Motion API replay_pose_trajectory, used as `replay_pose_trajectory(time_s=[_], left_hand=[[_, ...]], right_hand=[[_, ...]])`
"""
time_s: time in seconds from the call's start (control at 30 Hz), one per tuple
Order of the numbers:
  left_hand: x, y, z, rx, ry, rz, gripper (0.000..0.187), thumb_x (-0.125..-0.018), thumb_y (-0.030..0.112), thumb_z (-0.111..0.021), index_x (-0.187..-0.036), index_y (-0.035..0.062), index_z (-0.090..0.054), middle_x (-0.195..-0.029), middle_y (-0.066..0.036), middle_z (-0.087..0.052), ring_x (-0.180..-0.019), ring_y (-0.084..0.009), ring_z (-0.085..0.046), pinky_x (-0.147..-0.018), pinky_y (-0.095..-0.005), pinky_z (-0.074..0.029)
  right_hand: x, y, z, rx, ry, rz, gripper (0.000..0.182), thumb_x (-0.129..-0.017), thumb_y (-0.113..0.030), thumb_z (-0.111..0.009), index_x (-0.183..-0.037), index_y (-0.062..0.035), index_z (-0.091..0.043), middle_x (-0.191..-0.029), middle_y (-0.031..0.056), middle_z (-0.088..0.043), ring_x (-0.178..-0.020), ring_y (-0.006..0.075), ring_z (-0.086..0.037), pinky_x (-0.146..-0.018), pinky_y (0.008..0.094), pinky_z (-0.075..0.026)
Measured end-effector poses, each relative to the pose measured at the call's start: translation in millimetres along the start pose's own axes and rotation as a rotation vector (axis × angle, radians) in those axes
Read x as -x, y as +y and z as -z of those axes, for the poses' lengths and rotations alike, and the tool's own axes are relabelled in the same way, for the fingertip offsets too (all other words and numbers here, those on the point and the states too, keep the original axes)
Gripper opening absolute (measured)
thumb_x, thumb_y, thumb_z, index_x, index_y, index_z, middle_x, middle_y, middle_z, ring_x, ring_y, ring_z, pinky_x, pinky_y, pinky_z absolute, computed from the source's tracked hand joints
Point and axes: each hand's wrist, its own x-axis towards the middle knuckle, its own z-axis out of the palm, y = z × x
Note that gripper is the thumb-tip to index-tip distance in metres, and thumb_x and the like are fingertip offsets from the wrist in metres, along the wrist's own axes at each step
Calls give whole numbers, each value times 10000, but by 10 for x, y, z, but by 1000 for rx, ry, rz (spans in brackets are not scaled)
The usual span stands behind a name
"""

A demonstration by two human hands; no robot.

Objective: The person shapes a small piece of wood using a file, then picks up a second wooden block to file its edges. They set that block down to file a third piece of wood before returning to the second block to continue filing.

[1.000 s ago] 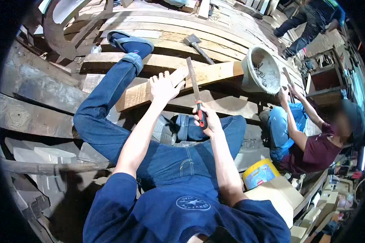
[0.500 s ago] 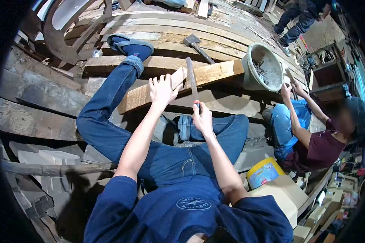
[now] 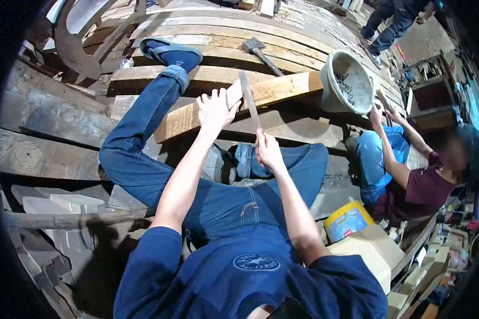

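Observation:
My left hand (image 3: 215, 110) is closed around a small pale wooden block (image 3: 234, 94), pressing it down over a thick timber beam (image 3: 287, 88). The block's right end shows beyond my fingers. In my right hand (image 3: 269, 151) I grip the handle of a long flat metal file (image 3: 249, 101), its blade pointing away from me. The blade lies right along the block's end and crosses over the beam. My fingers hide most of the handle.
A bucket of nails (image 3: 327, 87) tilts at the beam's right end. Behind the beam lies a hammer (image 3: 262, 56) on the planks. A co-worker (image 3: 423, 189) sits at the right, hands on a piece of wood. A yellow tub (image 3: 348, 221) stands near my right elbow.
My right hand has moved slightly forward, carrying the file farther over the block's end. My left hand stays on the block in nearly the same place.

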Motion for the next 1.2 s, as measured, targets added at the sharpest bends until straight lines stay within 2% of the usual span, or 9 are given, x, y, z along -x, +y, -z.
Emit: replay_pose_trajectory(time_s=[0.1, 0.3, 0.4, 0.47, 0.63, 0.83, 0.97, 1.0, 1.2], left_hand=[[7, -17, 38, 26, -56, -6, 622, -866, 585, -639, -1191, 59, -572, -1117, -168, -620, -1018, -420, -589, -974, -589, -383], [10, -32, -29, 0, -18, -11, 617, -875, 589, -622, -1189, 60, -569, -1106, -165, -620, -1010, -421, -598, -954, -586, -396], [16, -40, -13, -13, 4, -44, 619, -874, 590, -624, -1192, 62, -570, -1112, -161, -621, -994, -419, -601, -948, -586, -400], [0, -1, 48, -5, -90, -15, 633, -869, 594, -627, -1205, 61, -569, -1117, -153, -624, -1008, -415, -595, -948, -583, -396], [28, -39, -32, -38, -2, -60, 635, -868, 603, -618, -1199, 63, -574, -1085, -142, -622, -977, -392, -584, -915, -566, -399], [-39, -23, 50, -19, -116, -21, 636, -873, 567, -642, -1210, 34, -560, -1137, -183, -634, -1023, -432, -602, -926, -589, -418], [-18, -34, 14, 14, -47, -43, 607, -875, 560, -645, -1176, 39, -560, -1117, -186, -635, -996, -438, -608, -922, -597, -416], [-19, -30, 5, 6, -41, -51, 605, -875, 560, -645, -1172, 40, -560, -1115, -185, -633, -995, -436, -605, -922, -596, -417], [4, -44, 62, -5, -81, -77, 590, -873, 542, -654, -1178, 48, -550, -1120, -178, -620, -1031, -417, -589, -919, -587, -425]], right_hand=[[-88, -52, -31, -222, -108, -133, 573, -1063, -505, -404, -769, -26, -514, -514, 60, -502, -372, 152, -509, -336, 318, -383], [-913, -380, -267, 75, 67, 216, 509, -1067, -479, -412, -831, -36, -496, -536, 42, -461, -374, 135, -465, -328, 319, -369], [-479, -299, -86, 28, 6, 19, 517, -1064, -415, -401, -951, 41, -618, -664, 234, -646, -536, 370, -653, -556, 460, -522], [-428, 318, -83, 175, 57, 181, 515, -1063, -419, -399, -985, 35, -629, -754, 269, -660, -687, 428, -675, -681, 493, -531], [-165, -36, -131, 130, 2, -62, 518, -1064, -420, -394, -1005, 31, -642, -858, 296, -671, -868, 471, -669, -783, 511, -518], [-1008, -299, -277, 164, 80, 134, 535, -1057, -416, -389, -994, 44, -656, -990, 318, -667, -988, 492, -639, -838, 525, -510], [-359, -14, -70, 259, 18, 135, 527, -1067, -433, -368, -1111, 18, -639, -982, 320, -667, -972, 507, -638, -858, 542, -502], [-174, 258, -120, 336, 212, 353, 536, -1073, -429, -356, -1135, 27, -630, -996, 324, -665, -983, 485, -650, -859, 518, -513], [-563, 85, -272, 240, 95, 136, 545, -1068, -415, -349, -1035, 40, -649, -993, 321, -669, -1006, 489, -642, -873, 537, -509]])
